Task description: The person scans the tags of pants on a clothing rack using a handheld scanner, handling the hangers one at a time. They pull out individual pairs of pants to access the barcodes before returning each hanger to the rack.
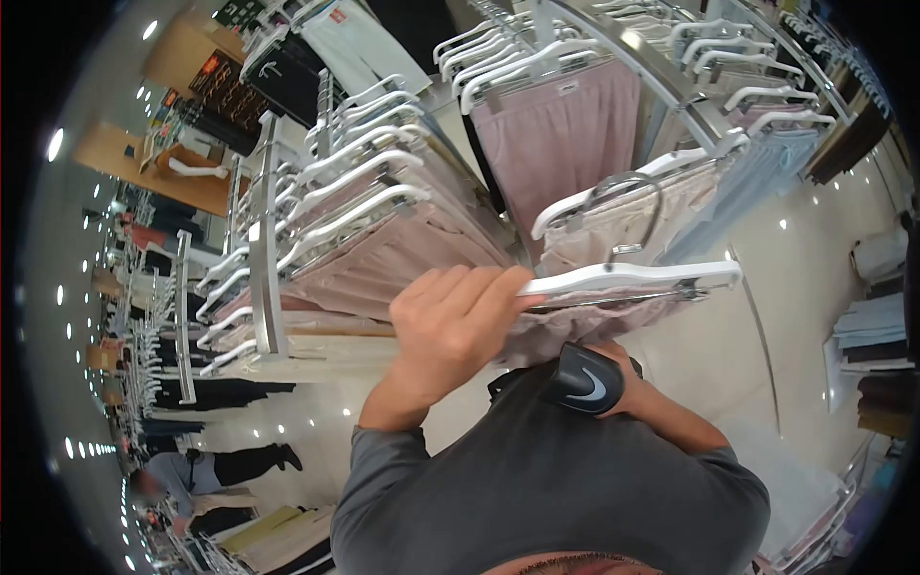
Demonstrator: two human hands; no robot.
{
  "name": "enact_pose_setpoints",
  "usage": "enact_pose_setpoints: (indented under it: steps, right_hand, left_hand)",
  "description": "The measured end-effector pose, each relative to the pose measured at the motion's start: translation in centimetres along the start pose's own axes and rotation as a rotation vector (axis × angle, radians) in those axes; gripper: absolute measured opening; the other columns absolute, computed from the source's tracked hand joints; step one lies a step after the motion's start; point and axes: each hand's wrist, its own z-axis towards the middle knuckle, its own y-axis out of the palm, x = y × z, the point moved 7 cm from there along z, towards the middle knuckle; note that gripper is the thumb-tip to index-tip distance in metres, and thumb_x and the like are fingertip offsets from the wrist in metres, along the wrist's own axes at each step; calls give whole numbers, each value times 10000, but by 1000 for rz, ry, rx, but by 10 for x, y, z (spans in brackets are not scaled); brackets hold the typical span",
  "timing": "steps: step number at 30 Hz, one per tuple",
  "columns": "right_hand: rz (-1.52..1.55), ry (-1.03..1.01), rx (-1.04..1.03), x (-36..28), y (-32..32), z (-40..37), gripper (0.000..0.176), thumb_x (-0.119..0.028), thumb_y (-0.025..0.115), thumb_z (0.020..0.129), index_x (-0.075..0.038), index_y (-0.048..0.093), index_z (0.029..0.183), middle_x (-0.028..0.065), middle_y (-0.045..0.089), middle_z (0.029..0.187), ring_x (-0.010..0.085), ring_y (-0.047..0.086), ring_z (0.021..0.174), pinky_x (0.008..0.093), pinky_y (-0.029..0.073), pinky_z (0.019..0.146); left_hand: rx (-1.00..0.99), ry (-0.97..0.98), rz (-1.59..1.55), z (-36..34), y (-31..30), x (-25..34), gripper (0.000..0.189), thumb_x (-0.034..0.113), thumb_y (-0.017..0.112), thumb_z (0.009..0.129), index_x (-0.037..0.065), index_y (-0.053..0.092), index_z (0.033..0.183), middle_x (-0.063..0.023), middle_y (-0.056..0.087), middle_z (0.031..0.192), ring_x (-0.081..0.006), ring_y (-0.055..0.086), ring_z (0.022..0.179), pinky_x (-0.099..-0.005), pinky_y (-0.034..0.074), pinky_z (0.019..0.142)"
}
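Note:
My left hand (458, 321) is closed around the near end of a white hanger (623, 276) with a metal hook. Mauve-pink trousers (613, 314) with a gathered waist hang from its clips, close in front of my chest. Below them, my right hand (623, 369) is wrapped around a black rounded handheld device (582, 378) with a silver curved mark. Most of its fingers are hidden behind the device.
Racks of pink trousers on white hangers stand ahead left (383, 254) and ahead (556, 125). A metal rail (264, 249) runs on the left. Folded clothes (872, 316) lie on the right. Another person (187, 474) stands at far lower left.

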Motion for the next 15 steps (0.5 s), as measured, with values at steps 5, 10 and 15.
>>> enact_pose_setpoints:
  steps: [5,10,15]
  right_hand:
    - [105,-7,-11,10,-26,-4,738,-302,885,588,58,631,1180,176,685,905,368,684,757,394,527,712]
    - [224,3,-16,15,-61,3,700,-288,872,590,47,627,1154,163,665,859,351,672,726,384,519,691]
    - [217,54,-20,21,-94,5,639,-268,850,602,33,637,1124,143,653,823,348,666,715,378,515,681]
  left_hand:
    - [45,66,-95,50,39,28,168,194,816,808,86,730,904,-30,691,751,-213,628,594,-328,441,529]
    - [87,59,-46,78,72,35,171,198,817,811,88,720,901,-29,652,701,-212,608,560,-324,433,509]
    - [33,-52,-49,78,111,30,189,217,832,796,104,720,899,-18,620,662,-224,563,506,-332,434,500]
